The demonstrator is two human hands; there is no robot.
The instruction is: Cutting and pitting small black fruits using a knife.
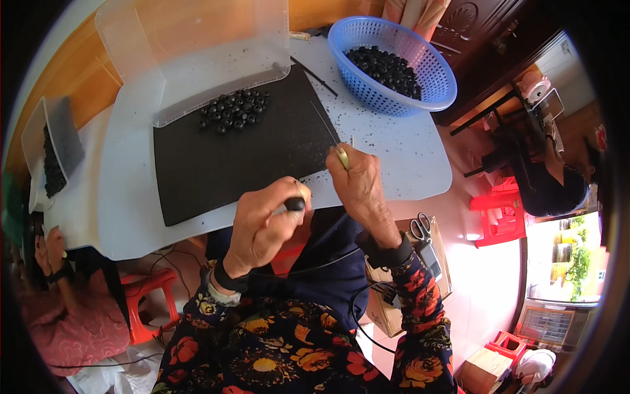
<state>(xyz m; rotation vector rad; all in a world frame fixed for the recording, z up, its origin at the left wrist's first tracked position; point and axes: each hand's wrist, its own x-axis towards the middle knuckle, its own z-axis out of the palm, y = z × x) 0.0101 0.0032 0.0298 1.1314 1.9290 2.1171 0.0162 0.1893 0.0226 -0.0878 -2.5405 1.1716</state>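
Above the near edge of the table, my left hand (261,226) is closed around a small, round black piece (294,204) that shows between thumb and fingers. To its right, my right hand (361,184) grips a thin tool with a yellowish handle (342,157). The tool's slim metal shaft points up and away over the black mat (230,161). Whether that shaft is a blade or a spike I cannot tell. A pile of round black pieces (233,110) lies at the mat's far side, some showing a hole or pale spot. The hands are apart.
A clear plastic bin (197,62) lies behind the pile. The blue basket (443,88) at far right holds many black pieces. Dark crumbs dot the white table (394,157). Scissors (420,226) rest on a cardboard box (443,269). Another person's hand (54,249) is at left.
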